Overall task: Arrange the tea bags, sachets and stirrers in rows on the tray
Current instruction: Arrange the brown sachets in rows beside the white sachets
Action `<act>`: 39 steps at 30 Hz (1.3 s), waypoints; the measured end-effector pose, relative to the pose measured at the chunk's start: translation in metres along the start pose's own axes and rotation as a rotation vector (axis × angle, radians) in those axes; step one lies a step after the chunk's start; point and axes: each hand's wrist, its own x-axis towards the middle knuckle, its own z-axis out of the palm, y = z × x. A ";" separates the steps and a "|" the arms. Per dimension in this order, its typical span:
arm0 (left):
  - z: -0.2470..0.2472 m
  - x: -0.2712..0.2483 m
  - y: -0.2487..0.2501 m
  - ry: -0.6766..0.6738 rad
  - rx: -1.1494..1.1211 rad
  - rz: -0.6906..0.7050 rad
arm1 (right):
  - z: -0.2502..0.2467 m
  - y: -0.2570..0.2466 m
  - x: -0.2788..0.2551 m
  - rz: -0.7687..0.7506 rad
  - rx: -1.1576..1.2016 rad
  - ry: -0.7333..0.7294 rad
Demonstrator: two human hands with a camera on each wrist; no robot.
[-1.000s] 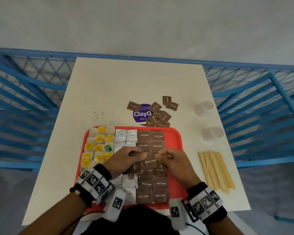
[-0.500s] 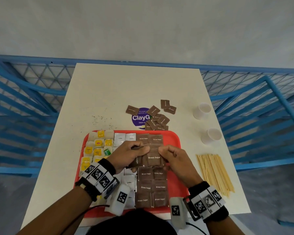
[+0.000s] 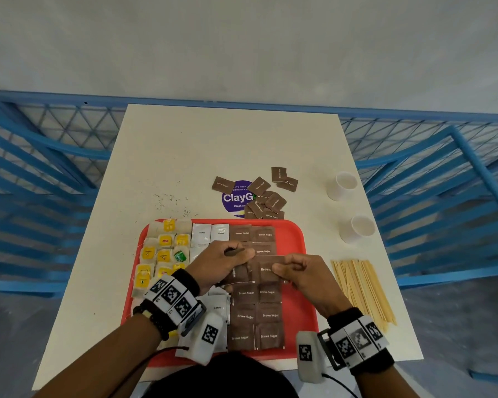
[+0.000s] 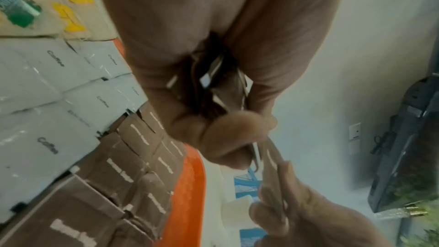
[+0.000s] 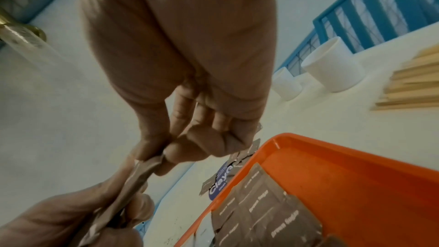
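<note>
A red tray [image 3: 296, 239] holds yellow-tagged tea bags [image 3: 164, 254] on the left, white coffee sachets [image 3: 202, 235] in the middle and two columns of brown sugar sachets [image 3: 268, 314]. Above those columns my left hand [image 3: 242, 254] grips a small stack of brown sachets [image 3: 237, 272]; the stack [image 4: 213, 85] shows between its curled fingers. My right hand [image 3: 285, 268] pinches one brown sachet [image 3: 266, 270] by its edge, right beside the left hand. The right wrist view shows that pinched sachet [image 5: 142, 168] reaching into the left hand [image 5: 71, 213]. Wooden stirrers [image 3: 362, 291] lie right of the tray.
Several loose brown sachets [image 3: 266, 198] lie on the white table [image 3: 184, 156] beyond the tray, partly over a purple sticker [image 3: 236, 196]. Two white paper cups [image 3: 342, 185] [image 3: 357, 228] stand at the right. Dark crumbs [image 3: 170, 199] dot the table. Blue railings surround it.
Both hands have lifted a little toward the tray's far half. The right hand has drawn one brown sachet sideways from the stack in the left hand.
</note>
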 end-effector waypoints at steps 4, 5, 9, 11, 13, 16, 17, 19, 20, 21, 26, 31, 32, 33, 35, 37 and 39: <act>-0.018 -0.010 -0.013 0.076 -0.112 -0.070 | -0.011 0.041 0.011 0.129 -0.195 0.025; -0.023 -0.013 -0.017 0.083 -0.141 -0.097 | -0.012 0.051 0.013 0.151 -0.238 0.022; -0.037 -0.023 -0.029 0.085 -0.255 -0.163 | -0.009 0.080 0.024 0.213 -0.268 0.070; -0.040 -0.026 -0.031 0.094 -0.283 -0.176 | -0.007 0.088 0.029 0.226 -0.274 0.097; -0.041 -0.028 -0.031 0.084 -0.316 -0.180 | -0.003 0.092 0.031 0.231 -0.293 0.126; -0.040 -0.029 -0.028 0.030 -0.420 -0.172 | -0.002 0.090 0.028 0.200 -0.407 0.227; -0.040 -0.030 -0.026 -0.008 -0.486 -0.164 | -0.003 0.088 0.026 0.185 -0.428 0.258; -0.040 -0.033 -0.021 -0.105 -0.639 -0.146 | -0.003 0.078 0.024 0.140 -0.425 0.300; -0.039 -0.034 -0.018 -0.142 -0.685 -0.135 | -0.003 0.070 0.022 0.107 -0.420 0.305; -0.039 -0.034 -0.015 -0.165 -0.697 -0.123 | -0.002 0.060 0.020 0.065 -0.420 0.295; -0.027 -0.034 -0.002 -0.175 -0.531 -0.050 | 0.025 -0.009 -0.001 -0.133 -0.243 -0.010; -0.015 -0.041 0.006 -0.067 -0.207 0.036 | 0.039 -0.026 -0.005 -0.239 -0.192 -0.083; -0.015 -0.042 0.007 -0.059 -0.164 0.046 | 0.038 -0.026 -0.004 -0.243 -0.167 -0.081; -0.016 -0.044 0.007 -0.059 -0.134 0.046 | 0.037 -0.027 -0.005 -0.241 -0.146 -0.086; -0.018 -0.046 0.007 -0.062 -0.102 0.036 | 0.036 -0.028 -0.005 -0.247 -0.143 -0.087; -0.018 -0.046 0.006 -0.058 -0.088 0.027 | 0.037 -0.026 -0.004 -0.246 -0.158 -0.069; -0.019 -0.046 0.005 -0.047 -0.082 0.030 | 0.040 -0.025 -0.004 -0.199 -0.121 -0.072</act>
